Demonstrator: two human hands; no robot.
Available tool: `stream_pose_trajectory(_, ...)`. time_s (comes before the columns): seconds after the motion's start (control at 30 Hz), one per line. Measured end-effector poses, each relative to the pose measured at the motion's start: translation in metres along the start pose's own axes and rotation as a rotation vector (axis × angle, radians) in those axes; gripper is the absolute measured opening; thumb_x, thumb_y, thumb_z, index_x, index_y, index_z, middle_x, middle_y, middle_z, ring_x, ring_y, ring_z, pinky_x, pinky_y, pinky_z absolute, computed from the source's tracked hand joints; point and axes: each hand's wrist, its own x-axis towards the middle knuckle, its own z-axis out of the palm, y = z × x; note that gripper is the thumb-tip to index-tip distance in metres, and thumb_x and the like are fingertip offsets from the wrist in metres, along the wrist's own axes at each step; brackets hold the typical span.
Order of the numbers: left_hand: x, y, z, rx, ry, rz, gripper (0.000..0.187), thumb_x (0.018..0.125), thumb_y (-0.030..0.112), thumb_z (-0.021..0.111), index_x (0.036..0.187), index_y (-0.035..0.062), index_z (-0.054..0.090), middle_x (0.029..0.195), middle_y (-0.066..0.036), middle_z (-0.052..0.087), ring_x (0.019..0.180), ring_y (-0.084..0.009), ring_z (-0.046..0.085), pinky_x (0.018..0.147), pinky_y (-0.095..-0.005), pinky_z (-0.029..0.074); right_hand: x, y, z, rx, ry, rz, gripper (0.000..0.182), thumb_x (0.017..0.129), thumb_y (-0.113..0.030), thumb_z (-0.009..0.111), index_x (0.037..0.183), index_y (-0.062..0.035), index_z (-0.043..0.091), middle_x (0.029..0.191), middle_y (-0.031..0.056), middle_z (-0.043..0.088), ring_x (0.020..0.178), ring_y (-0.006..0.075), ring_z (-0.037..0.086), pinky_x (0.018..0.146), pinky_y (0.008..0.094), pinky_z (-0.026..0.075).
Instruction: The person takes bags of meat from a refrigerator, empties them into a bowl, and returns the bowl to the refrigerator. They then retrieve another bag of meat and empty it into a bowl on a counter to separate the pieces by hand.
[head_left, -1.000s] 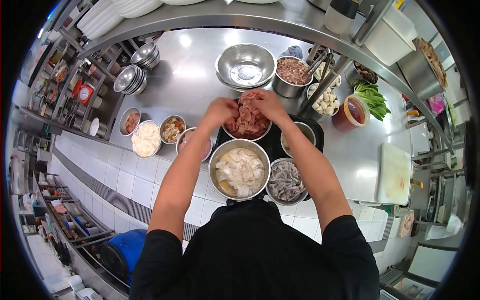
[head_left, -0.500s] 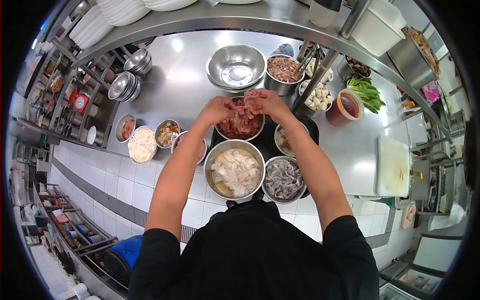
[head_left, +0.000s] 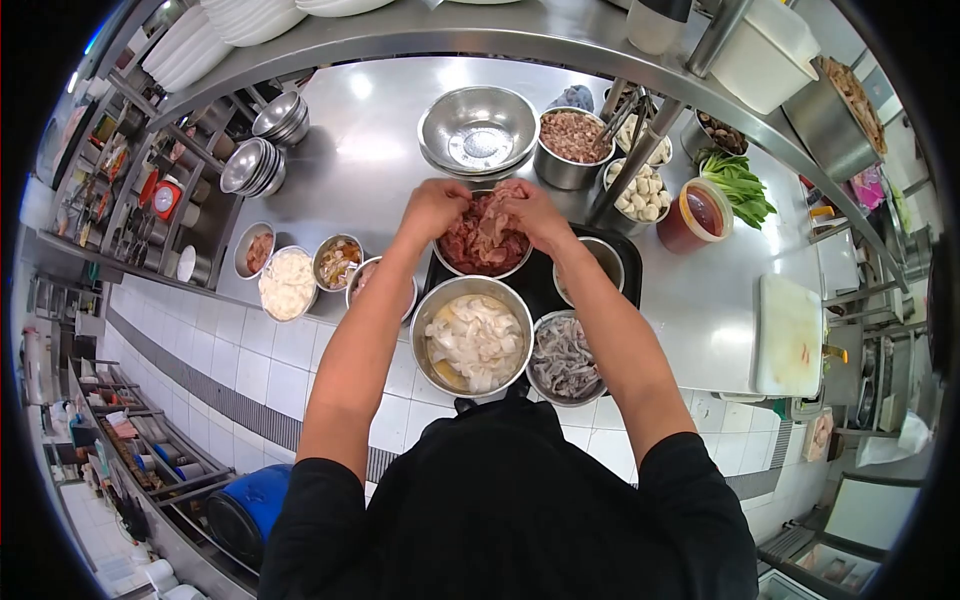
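Observation:
Slices of raw red meat [head_left: 482, 250] fill a round steel bowl on a black tray [head_left: 630, 265]. Over the bowl's right side, my right hand [head_left: 535, 212] is closed on a lifted piece of raw meat [head_left: 497, 210]. My left hand [head_left: 437, 208] is at the bowl's left rim, its fingers pinched close to the meat; whether they hold a piece is hard to make out. Just in front stands a larger steel bowl [head_left: 418, 345] with pale white slices [head_left: 475, 340]. Beside it on the right is a bowl of grey strips [head_left: 565, 357].
Behind the meat are nested steel bowls [head_left: 478, 130], a pot of minced meat [head_left: 575, 135] and a tub of red sauce [head_left: 693, 218]. Several small bowls line the left edge, one with white paste [head_left: 287, 284]. A shelf [head_left: 420, 28] on posts crosses overhead. A cutting board [head_left: 788, 335] lies right.
My left hand has lifted slightly up and away from the meat. My right hand has shifted a little, and the raised piece of meat now hangs longer below it.

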Motion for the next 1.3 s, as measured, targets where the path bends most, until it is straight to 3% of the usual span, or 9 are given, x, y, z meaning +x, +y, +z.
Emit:
stream_pose_trajectory(0.07,-0.016,-0.002,0.009,0.568,-0.141,0.216,0.02,0.077,0.013,0.066,0.095,0.0094,0.075,0.084,-0.018,0.072,0.081,-0.0332,0.069,0.076,-0.0398,0.055,-0.005,-0.013,0.003,0.07,0.014,0.011,0.028,0.084,0.003,0.063,0.111,0.001,0.056,0.092,0.0088,0.065,0.08,0.017,0.067,0.065,0.0266,0.056)
stream_pose_trajectory(0.13,-0.021,-0.031,0.033,0.654,-0.215,0.416,0.018,0.076,0.014,0.065,0.091,0.0119,0.074,0.087,-0.02,0.07,0.087,-0.0371,0.067,0.08,-0.0432,0.054,-0.007,-0.02,0.002,0.137,0.068,0.0,0.024,0.085,0.002,0.063,0.107,0.0009,0.055,0.09,0.0101,0.065,0.078,0.0186,0.068,0.065,0.0277,0.056)
stream_pose_trajectory(0.2,-0.03,-0.051,0.057,0.869,0.063,0.655,0.013,0.076,0.016,0.067,0.085,0.0086,0.073,0.089,-0.019,0.07,0.089,-0.0333,0.067,0.08,-0.0424,0.053,-0.008,-0.021,-0.003,0.112,0.063,0.007,0.024,0.086,0.001,0.062,0.109,-0.0017,0.056,0.092,0.0082,0.066,0.083,0.0177,0.068,0.07,0.0286,0.055)
stream_pose_trajectory(0.4,-0.001,-0.036,0.029,0.747,-0.164,0.382,0.023,0.069,0.025,0.079,0.079,0.0053,0.072,0.077,-0.016,0.071,0.078,-0.0321,0.069,0.074,-0.0427,0.055,-0.017,-0.02,-0.022,0.025,0.092,0.057,0.025,0.086,-0.004,0.065,0.11,-0.0067,0.057,0.099,0.0051,0.067,0.092,0.0152,0.067,0.076,0.03,0.054)
stream_pose_trajectory(0.6,0.015,-0.003,-0.003,0.104,-0.253,-0.022,0.018,0.071,0.014,0.076,0.082,-0.0002,0.071,0.068,-0.006,0.067,0.058,-0.0133,0.061,0.057,-0.0288,0.05,-0.019,-0.014,-0.018,0.043,0.121,0.107,0.029,0.084,0.001,0.067,0.11,-0.0043,0.057,0.093,0.0051,0.066,0.083,0.0159,0.068,0.068,0.0279,0.055)
stream_pose_trajectory(0.87,-0.001,0.03,0.006,0.031,-0.234,0.052,0.015,0.075,0.01,0.073,0.085,-0.0013,0.072,0.074,-0.006,0.068,0.061,-0.0118,0.06,0.056,-0.0252,0.048,-0.008,0.016,0.012,0.018,-0.095,-0.054,0.038,0.083,0.003,0.067,0.12,0.0001,0.056,0.101,0.0061,0.064,0.094,0.0168,0.064,0.082,0.0299,0.053)
stream_pose_trajectory(1.07,0.004,0.007,-0.001,0.009,-0.172,0.095,0.03,0.078,0.005,0.064,0.108,0.0014,0.07,0.09,-0.007,0.07,0.074,-0.0139,0.064,0.064,-0.026,0.052,-0.005,0.019,0.001,0.227,-0.051,0.024,0.034,0.085,0.004,0.06,0.118,0.0015,0.055,0.108,0.0089,0.062,0.094,0.0185,0.064,0.085,0.0309,0.053)
stream_pose_trajectory(1.13,0.005,-0.003,0.003,0.042,-0.373,0.065,0.034,0.078,0.004,0.062,0.111,0.0009,0.068,0.097,-0.008,0.07,0.079,-0.015,0.065,0.064,-0.0258,0.052,-0.008,0.015,0.001,0.321,-0.069,0.052,0.03,0.085,0.005,0.057,0.115,0.0006,0.056,0.107,0.0095,0.063,0.094,0.0203,0.065,0.084,0.0318,0.054)
stream_pose_trajectory(1.3,0.004,-0.014,-0.001,0.143,-0.15,0.024,0.021,0.082,0.01,0.064,0.1,0.0009,0.069,0.079,-0.005,0.068,0.067,-0.014,0.062,0.059,-0.0277,0.049,-0.028,-0.002,-0.006,0.419,0.017,0.028,0.027,0.085,0.005,0.055,0.111,-0.0017,0.056,0.103,0.0097,0.063,0.095,0.0223,0.065,0.083,0.0352,0.056)
